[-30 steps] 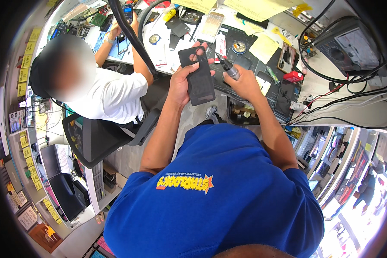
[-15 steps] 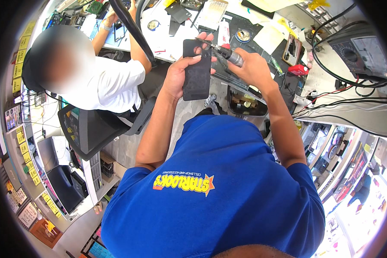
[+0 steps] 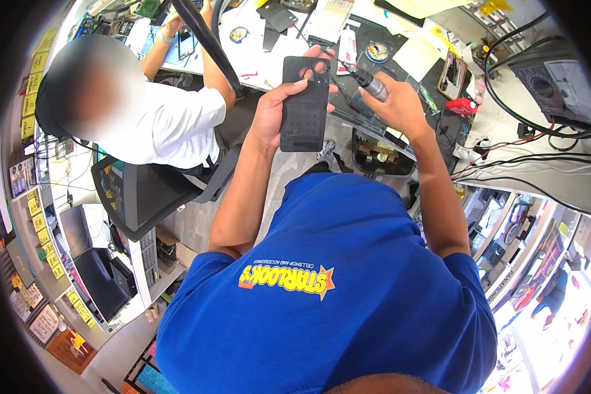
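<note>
My left hand (image 3: pixel 272 115) grips a black phone case (image 3: pixel 305 115) by its left edge. The thumb presses on its face, and fingertips show past its far right edge. Through cutouts near the case's far end, some finger skin is visible. In my right hand (image 3: pixel 404 105) is a grey and silver rotary tool (image 3: pixel 373 86), held like a thick pen. Its narrow metal end points up and left, toward the case's far end, with a gap between them.
Beyond my hands, the cluttered workbench (image 3: pixel 410 39) carries papers, a round tin (image 3: pixel 377 52) and a red bottle (image 3: pixel 461 106). A black multimeter (image 3: pixel 551 85) with loose cables stands right. At left sits a person in a white shirt (image 3: pixel 177 125); a dark hose (image 3: pixel 207 49) hangs close by.
The rotary tool has drawn back to the right, away from the case's far end where its tip was. My left hand still holds the case, slightly shifted.
</note>
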Demonstrator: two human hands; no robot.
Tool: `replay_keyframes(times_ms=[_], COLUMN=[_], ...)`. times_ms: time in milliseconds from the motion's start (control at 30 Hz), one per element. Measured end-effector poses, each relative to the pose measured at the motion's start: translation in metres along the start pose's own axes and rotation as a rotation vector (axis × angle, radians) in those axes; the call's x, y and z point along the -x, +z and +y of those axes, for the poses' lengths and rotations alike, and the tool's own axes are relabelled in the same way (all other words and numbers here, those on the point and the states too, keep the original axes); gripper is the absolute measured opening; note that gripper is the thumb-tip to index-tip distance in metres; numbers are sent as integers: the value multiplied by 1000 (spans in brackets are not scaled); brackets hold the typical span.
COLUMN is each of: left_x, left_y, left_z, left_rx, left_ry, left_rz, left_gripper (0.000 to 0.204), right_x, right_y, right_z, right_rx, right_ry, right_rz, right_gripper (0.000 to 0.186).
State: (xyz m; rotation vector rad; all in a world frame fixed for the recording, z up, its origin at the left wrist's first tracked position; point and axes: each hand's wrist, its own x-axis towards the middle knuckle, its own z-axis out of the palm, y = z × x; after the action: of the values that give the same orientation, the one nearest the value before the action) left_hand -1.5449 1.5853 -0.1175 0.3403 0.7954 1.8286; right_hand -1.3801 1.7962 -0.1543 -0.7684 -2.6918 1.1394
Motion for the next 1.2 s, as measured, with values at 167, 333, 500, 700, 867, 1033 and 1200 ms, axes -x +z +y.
replay_keyframes(times_ms=[167,333,500,700,867,1033,1200], left_x=[-1,-1,-1,-2,1,0,0], left_y=[-5,0,0,0,1,4,6], left_z=[0,3,3,2,2,3,2], left_rx=[93,114,129,146,141,129,141], left_ry=[2,16,18,18,12,24,18], left_rz=[-39,-40,-51,-52,-31,-45,-52], left_gripper=[71,67,65,64,64,63,64], right_x=[2,11,10,10,9,13,12], right_y=[-1,5,8,8,3,1,9], right_z=[3,-2,-3,-1,-1,-1,4], right_rx=[45,50,89,84,55,65,53], right_ry=[-23,-21,14,-4,42,-14,-32], right_rz=[-12,-10,-55,1,1,-18,30], right_gripper=[42,39,42,40,40,40,37])
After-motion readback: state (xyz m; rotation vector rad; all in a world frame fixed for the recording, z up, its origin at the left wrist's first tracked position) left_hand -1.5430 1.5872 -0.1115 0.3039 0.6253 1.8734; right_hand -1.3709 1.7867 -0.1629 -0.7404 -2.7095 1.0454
